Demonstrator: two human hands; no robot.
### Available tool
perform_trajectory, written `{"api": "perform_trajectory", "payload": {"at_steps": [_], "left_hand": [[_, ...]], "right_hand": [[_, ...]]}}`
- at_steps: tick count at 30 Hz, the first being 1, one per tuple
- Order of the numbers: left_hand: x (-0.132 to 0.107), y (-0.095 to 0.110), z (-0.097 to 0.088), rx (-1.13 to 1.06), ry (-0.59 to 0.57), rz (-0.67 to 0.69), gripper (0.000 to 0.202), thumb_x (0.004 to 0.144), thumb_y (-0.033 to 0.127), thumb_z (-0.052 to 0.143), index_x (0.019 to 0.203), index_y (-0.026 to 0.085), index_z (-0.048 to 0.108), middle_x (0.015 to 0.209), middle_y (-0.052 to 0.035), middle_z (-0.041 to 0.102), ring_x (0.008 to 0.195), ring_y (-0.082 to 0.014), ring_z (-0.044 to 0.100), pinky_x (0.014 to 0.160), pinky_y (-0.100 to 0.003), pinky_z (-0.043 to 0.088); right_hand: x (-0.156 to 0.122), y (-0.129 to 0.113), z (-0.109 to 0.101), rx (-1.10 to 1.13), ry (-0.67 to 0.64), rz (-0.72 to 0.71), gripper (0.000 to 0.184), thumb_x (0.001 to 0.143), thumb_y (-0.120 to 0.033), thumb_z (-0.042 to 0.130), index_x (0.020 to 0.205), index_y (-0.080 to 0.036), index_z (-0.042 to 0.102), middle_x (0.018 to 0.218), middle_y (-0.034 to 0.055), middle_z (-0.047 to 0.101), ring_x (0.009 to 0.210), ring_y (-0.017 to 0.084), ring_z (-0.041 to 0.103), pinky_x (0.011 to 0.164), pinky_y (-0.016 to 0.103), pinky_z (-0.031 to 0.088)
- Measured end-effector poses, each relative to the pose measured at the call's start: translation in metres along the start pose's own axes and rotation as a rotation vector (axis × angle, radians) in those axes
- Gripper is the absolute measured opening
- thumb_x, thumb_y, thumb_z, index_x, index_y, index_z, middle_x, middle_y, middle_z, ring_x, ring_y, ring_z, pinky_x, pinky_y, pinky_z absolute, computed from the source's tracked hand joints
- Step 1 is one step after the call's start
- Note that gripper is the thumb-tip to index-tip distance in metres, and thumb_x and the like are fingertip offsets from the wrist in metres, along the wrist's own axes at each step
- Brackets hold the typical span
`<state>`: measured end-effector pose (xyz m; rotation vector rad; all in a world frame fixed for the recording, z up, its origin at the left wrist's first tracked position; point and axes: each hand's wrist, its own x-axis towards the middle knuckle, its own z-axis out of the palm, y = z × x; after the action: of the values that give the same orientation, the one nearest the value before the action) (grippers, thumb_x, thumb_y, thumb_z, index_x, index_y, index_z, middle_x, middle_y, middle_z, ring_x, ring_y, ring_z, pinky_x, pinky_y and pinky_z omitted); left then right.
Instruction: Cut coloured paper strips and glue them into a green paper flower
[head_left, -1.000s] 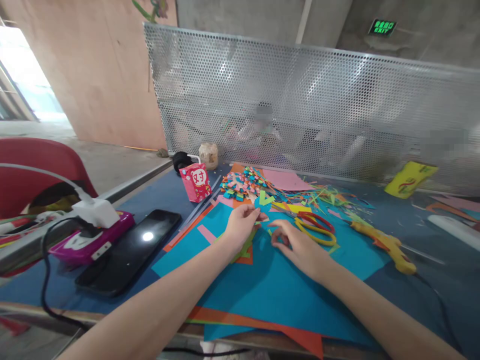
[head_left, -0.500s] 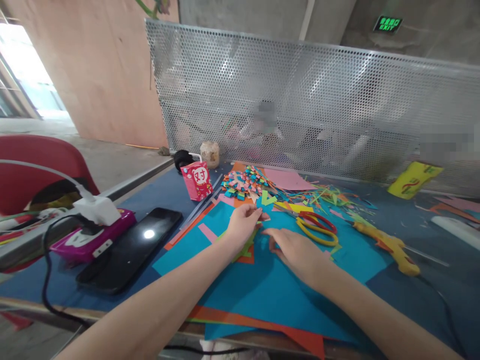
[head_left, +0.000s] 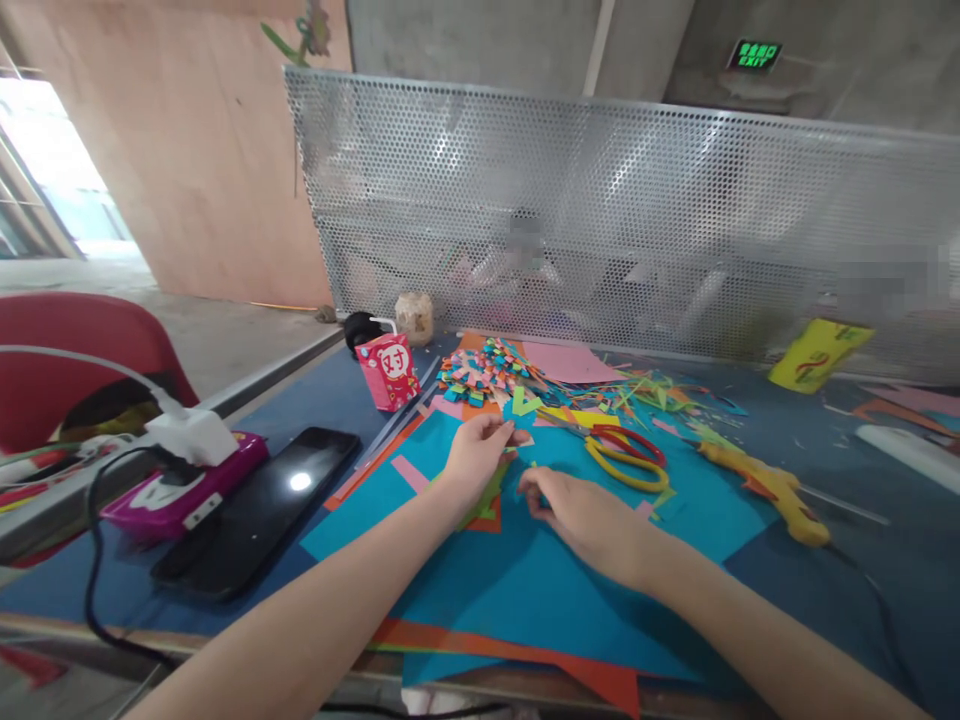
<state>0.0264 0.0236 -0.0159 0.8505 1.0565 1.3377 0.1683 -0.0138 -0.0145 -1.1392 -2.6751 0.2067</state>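
My left hand point(head_left: 477, 453) pinches a small piece of coloured paper point(head_left: 520, 437) between thumb and fingers, just above a large blue sheet point(head_left: 555, 580). My right hand point(head_left: 577, 510) rests on that blue sheet with its fingers curled and pinched at a tiny scrap; what it holds is too small to name. Scissors with red and yellow handles point(head_left: 626, 455) lie just beyond my right hand. A heap of small folded coloured paper pieces point(head_left: 484, 370) sits farther back.
A yellow glue gun point(head_left: 765, 487) lies to the right. A black phone point(head_left: 262, 505) and a magenta power bank point(head_left: 184, 485) with white plug and cable are at left. A red drink carton point(head_left: 390, 370), paper strips point(head_left: 652, 393) and a perforated metal screen point(head_left: 615, 210) stand behind.
My right hand has slid a little left and toward me on the blue sheet. My left hand keeps its pinch on the paper piece.
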Motion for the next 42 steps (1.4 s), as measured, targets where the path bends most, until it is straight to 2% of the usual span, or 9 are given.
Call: {"api": "perform_trajectory", "payload": {"at_steps": [5,9,13,20,24,29,34,38,42], "left_hand": [[0.001,0.000,-0.001,0.001,-0.018,-0.001,0.011,0.074,0.013,0.055,0.063,0.014,0.052,0.056,-0.0014,0.062,0.059,-0.0119,0.061,0.057,-0.022,0.048],[0.000,0.001,-0.001,0.003,-0.015,0.002,0.010,0.073,0.014,0.057,0.064,0.014,0.052,0.056,-0.0014,0.062,0.059,-0.0122,0.061,0.058,-0.023,0.048],[0.000,0.001,0.000,0.005,-0.015,-0.001,0.010,0.073,0.014,0.057,0.065,0.014,0.053,0.058,-0.0019,0.062,0.058,-0.0119,0.061,0.059,-0.024,0.048],[-0.001,0.001,-0.001,0.010,-0.020,-0.005,0.009,0.073,0.015,0.057,0.066,0.014,0.052,0.058,-0.0017,0.062,0.056,-0.0107,0.059,0.059,-0.023,0.048],[-0.003,0.003,-0.001,0.020,-0.032,0.012,0.013,0.069,0.022,0.063,0.067,0.014,0.053,0.060,-0.0017,0.062,0.060,-0.0118,0.060,0.058,-0.023,0.047],[-0.008,0.004,0.000,0.055,-0.115,0.080,0.021,0.065,0.031,0.065,0.070,0.015,0.053,0.061,-0.0012,0.062,0.061,-0.0114,0.059,0.053,-0.020,0.045],[-0.009,0.003,0.001,0.112,-0.216,0.118,0.026,0.062,0.037,0.066,0.073,0.016,0.054,0.059,0.0006,0.062,0.059,-0.0102,0.058,0.055,-0.019,0.043],[-0.007,0.000,0.001,0.194,-0.235,0.159,0.022,0.065,0.035,0.064,0.071,0.015,0.055,0.059,0.0000,0.063,0.057,-0.0098,0.058,0.053,-0.018,0.041],[-0.007,-0.001,0.001,0.264,-0.287,0.225,0.016,0.068,0.031,0.061,0.068,0.016,0.055,0.057,0.0005,0.062,0.055,-0.0099,0.058,0.053,-0.018,0.041]], "right_hand": [[-0.002,0.007,-0.005,0.136,0.113,0.093,0.023,0.080,-0.009,0.040,0.101,-0.017,0.046,0.086,0.0054,0.060,0.079,0.017,0.056,0.070,0.031,0.043],[-0.001,0.007,-0.003,0.141,0.081,0.045,0.034,0.079,-0.008,0.042,0.111,-0.017,0.044,0.087,0.0049,0.061,0.081,0.018,0.056,0.073,0.033,0.044],[-0.002,0.005,-0.001,0.077,0.059,0.010,0.035,0.079,-0.007,0.043,0.113,-0.018,0.045,0.090,0.0057,0.061,0.085,0.018,0.056,0.075,0.033,0.044],[-0.007,0.000,0.000,-0.062,0.061,0.014,0.025,0.081,-0.007,0.042,0.103,-0.015,0.051,0.080,0.0061,0.059,0.077,0.019,0.056,0.068,0.033,0.045],[-0.008,0.009,-0.004,0.202,0.097,0.067,0.026,0.079,-0.009,0.043,0.102,-0.020,0.049,0.083,0.0027,0.059,0.074,0.015,0.055,0.067,0.030,0.046],[0.001,0.032,-0.006,0.631,0.485,0.261,0.019,0.077,-0.022,0.050,0.095,-0.018,0.047,0.086,0.0051,0.059,0.074,0.015,0.057,0.062,0.028,0.048],[0.005,0.033,-0.009,0.918,0.435,0.303,0.032,0.068,-0.028,0.060,0.096,-0.015,0.052,0.087,0.0081,0.064,0.074,0.017,0.061,0.056,0.027,0.050],[0.004,0.028,-0.015,0.893,0.463,0.356,0.021,0.066,-0.030,0.060,0.081,-0.015,0.057,0.073,0.0043,0.066,0.054,0.013,0.058,0.056,0.029,0.050],[0.002,0.028,-0.020,0.841,0.466,0.367,0.016,0.070,-0.031,0.056,0.076,-0.016,0.058,0.068,0.0026,0.066,0.050,0.012,0.055,0.054,0.027,0.048]]}}
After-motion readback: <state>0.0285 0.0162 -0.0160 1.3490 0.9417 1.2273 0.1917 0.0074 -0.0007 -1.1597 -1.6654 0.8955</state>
